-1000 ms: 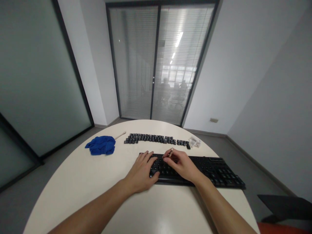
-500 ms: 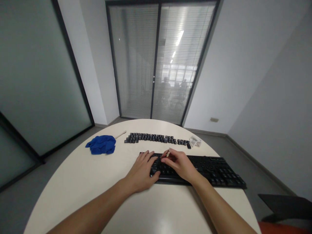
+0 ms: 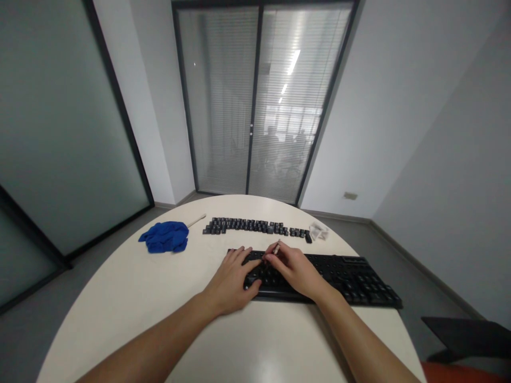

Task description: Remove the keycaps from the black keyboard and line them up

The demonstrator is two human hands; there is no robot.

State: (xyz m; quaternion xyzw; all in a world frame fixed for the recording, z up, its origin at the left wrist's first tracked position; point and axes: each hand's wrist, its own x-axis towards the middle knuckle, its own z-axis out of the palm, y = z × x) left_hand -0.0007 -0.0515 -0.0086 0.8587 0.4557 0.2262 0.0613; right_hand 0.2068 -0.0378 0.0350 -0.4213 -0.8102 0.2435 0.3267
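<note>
A black keyboard [image 3: 351, 276] lies across the table in front of me. Many of its keys are off on the left and middle parts, while the number pad on the right has its keys. My left hand [image 3: 229, 282] rests on the keyboard's left end, fingers spread and thumb near the front edge. Over the left-middle part, my right hand [image 3: 295, 268] pinches a short, thin pale stick [image 3: 277, 247] and holds it tilted down at the key area. The stick's lower tip is hidden by the fingers. Loose black keycaps [image 3: 247, 225] sit in rows behind the keyboard.
On the round white table [image 3: 159, 298], a crumpled blue cloth [image 3: 165, 237] lies at the left with a pale-handled brush or stick [image 3: 197, 219] beside it. A small clear plastic bag [image 3: 318, 231] lies right of the keycaps. A black and red chair [image 3: 471, 340] stands at lower right.
The pale stick in my right hand has tilted, and the right fingertips have shifted slightly left, closer to my left index finger. My left hand stays nearly in place, its index finger a little straighter.
</note>
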